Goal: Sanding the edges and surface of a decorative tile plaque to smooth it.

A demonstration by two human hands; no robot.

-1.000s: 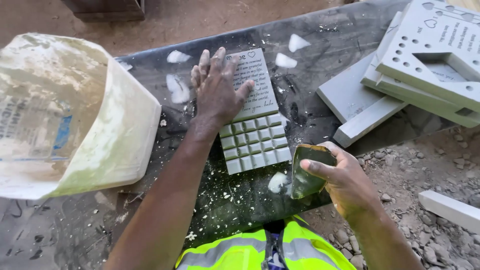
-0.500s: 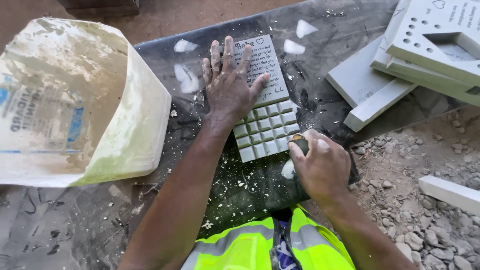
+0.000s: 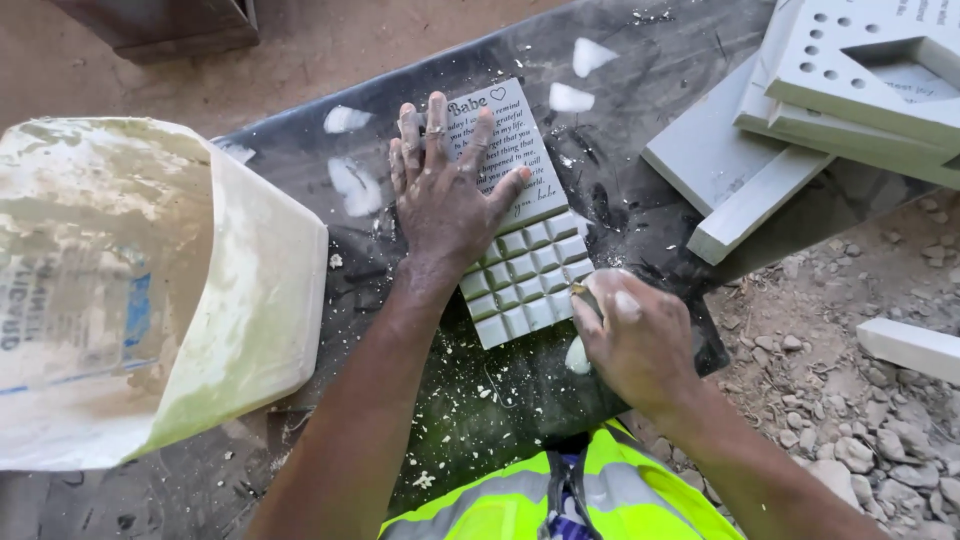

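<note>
A pale rectangular plaque (image 3: 520, 265) lies on a dark wet sheet (image 3: 640, 140). Its upper half carries printed lettering, its lower half a grid of small raised squares. My left hand (image 3: 445, 195) rests flat on the lettered half, fingers spread, pinning it down. My right hand (image 3: 635, 335) is closed around a small greenish sanding pad (image 3: 585, 297), pressed against the plaque's lower right edge. White dust and chips lie scattered around the plaque.
A large stained plastic bucket (image 3: 190, 300) lies on its side at the left. Stacked white cast pieces (image 3: 800, 110) sit at the upper right. Gravel ground (image 3: 860, 400) and a white bar (image 3: 915, 345) are at the right. My high-visibility vest (image 3: 560, 495) shows below.
My right hand has turned over and moved up-left, bringing the pad from open view onto the plaque's lower right edge. The left hand stays flat on the plaque.
</note>
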